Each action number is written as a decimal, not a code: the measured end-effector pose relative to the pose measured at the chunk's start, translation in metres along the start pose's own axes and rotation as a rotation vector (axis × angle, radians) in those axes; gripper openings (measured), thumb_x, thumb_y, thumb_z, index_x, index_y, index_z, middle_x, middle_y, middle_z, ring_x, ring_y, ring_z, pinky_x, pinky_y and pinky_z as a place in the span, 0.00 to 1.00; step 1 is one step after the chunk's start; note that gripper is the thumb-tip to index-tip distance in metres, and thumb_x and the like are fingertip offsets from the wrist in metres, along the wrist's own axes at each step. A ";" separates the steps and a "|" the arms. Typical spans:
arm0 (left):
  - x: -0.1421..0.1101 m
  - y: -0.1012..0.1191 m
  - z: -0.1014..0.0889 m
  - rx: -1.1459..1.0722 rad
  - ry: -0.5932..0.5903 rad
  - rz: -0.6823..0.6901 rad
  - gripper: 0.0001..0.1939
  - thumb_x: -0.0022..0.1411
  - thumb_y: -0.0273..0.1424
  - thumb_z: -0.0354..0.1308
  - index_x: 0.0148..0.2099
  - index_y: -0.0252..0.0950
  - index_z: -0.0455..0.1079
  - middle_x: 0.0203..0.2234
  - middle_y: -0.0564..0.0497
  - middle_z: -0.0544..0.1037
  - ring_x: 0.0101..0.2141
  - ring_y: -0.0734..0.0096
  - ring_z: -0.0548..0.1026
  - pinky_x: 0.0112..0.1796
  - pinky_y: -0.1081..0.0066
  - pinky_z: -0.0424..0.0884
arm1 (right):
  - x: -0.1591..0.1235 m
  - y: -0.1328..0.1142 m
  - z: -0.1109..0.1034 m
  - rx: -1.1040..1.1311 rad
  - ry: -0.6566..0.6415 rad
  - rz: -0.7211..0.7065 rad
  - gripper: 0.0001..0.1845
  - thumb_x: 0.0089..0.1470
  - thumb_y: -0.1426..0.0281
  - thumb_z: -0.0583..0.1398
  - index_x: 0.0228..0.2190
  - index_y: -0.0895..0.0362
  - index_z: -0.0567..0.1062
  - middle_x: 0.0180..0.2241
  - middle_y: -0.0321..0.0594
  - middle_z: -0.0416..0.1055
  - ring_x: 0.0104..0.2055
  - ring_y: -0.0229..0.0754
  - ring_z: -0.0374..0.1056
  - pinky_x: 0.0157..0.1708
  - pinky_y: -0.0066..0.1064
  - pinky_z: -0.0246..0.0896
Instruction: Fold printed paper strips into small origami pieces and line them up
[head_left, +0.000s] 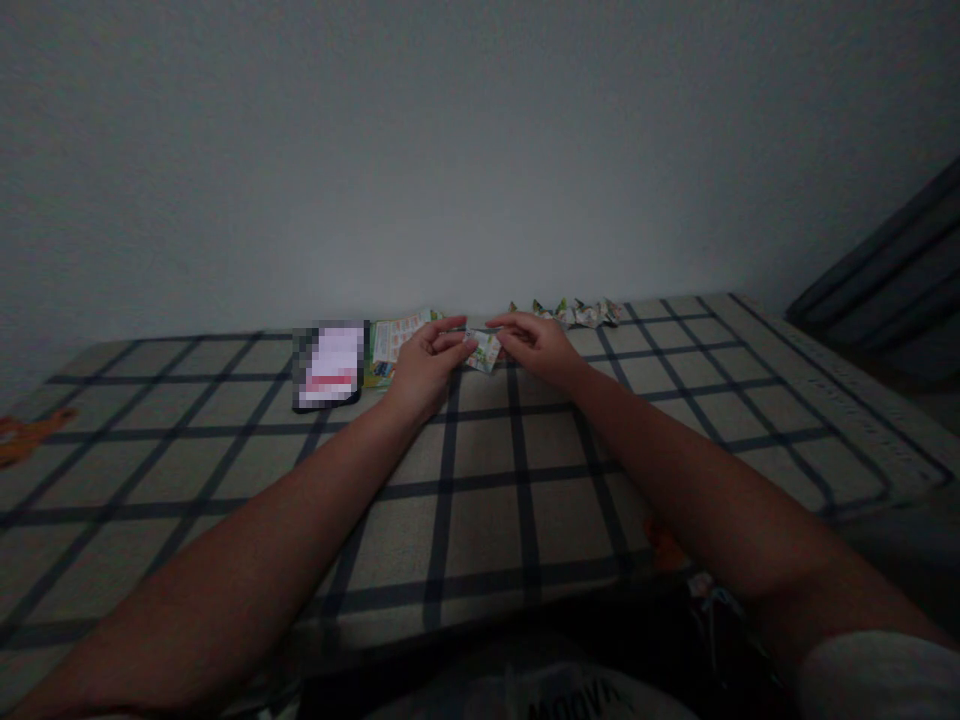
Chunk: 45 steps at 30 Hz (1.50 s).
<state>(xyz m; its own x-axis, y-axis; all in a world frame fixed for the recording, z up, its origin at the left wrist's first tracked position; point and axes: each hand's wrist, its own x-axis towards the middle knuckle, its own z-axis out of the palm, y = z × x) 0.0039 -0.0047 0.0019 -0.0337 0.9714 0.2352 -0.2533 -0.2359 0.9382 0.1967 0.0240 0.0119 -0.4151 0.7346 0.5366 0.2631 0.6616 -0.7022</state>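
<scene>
A small piece of folded printed paper (pixel 482 351), whitish with green marks, is held up between my two hands over the table. My left hand (pixel 429 362) pinches its left side between thumb and fingers. On the opposite side, my right hand (pixel 541 345) grips the paper's right edge with bent fingers. Just behind my right hand, several folded paper pieces (pixel 592 313) with pointed tips stand in a row. A green and white printed sheet (pixel 386 345) lies flat beside my left hand, partly covered by it.
A phone (pixel 330 365) with a lit, blurred screen lies left of the sheet. The table wears a checked cloth (pixel 480 540) and meets a plain wall (pixel 480 150) at the back. Something orange (pixel 30 435) lies at the far left.
</scene>
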 end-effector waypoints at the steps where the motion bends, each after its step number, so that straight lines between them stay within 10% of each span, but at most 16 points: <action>1: 0.000 0.000 0.000 0.020 -0.009 0.021 0.27 0.44 0.31 0.75 0.48 0.34 0.75 0.31 0.51 0.81 0.31 0.73 0.78 0.38 0.70 0.74 | 0.001 0.000 0.000 -0.022 -0.005 0.006 0.19 0.58 0.61 0.59 0.43 0.60 0.80 0.35 0.43 0.78 0.33 0.38 0.70 0.34 0.29 0.63; 12: -0.003 0.001 -0.002 0.233 0.013 0.041 0.19 0.49 0.44 0.72 0.40 0.36 0.82 0.37 0.44 0.83 0.41 0.61 0.79 0.46 0.63 0.73 | 0.000 -0.006 0.001 -0.157 -0.038 -0.060 0.21 0.60 0.55 0.59 0.31 0.61 0.80 0.27 0.39 0.75 0.29 0.35 0.64 0.30 0.28 0.55; 21: -0.003 0.003 0.001 0.111 0.062 0.014 0.16 0.47 0.41 0.74 0.34 0.35 0.81 0.29 0.48 0.81 0.31 0.68 0.76 0.38 0.67 0.72 | 0.001 -0.007 0.002 -0.105 -0.035 -0.053 0.19 0.59 0.56 0.60 0.30 0.59 0.80 0.28 0.39 0.75 0.29 0.35 0.65 0.31 0.28 0.56; 45: -0.008 0.012 0.001 0.393 -0.055 0.269 0.10 0.52 0.40 0.71 0.34 0.40 0.80 0.39 0.48 0.80 0.44 0.64 0.75 0.50 0.64 0.71 | 0.003 0.000 0.002 -0.068 0.009 -0.169 0.14 0.57 0.60 0.62 0.30 0.58 0.78 0.32 0.41 0.74 0.33 0.38 0.67 0.32 0.29 0.60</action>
<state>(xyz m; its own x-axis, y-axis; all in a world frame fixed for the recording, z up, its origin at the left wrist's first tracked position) 0.0018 -0.0150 0.0110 0.0061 0.8738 0.4862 0.1422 -0.4820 0.8645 0.1942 0.0257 0.0129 -0.4503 0.6132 0.6490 0.2487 0.7842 -0.5684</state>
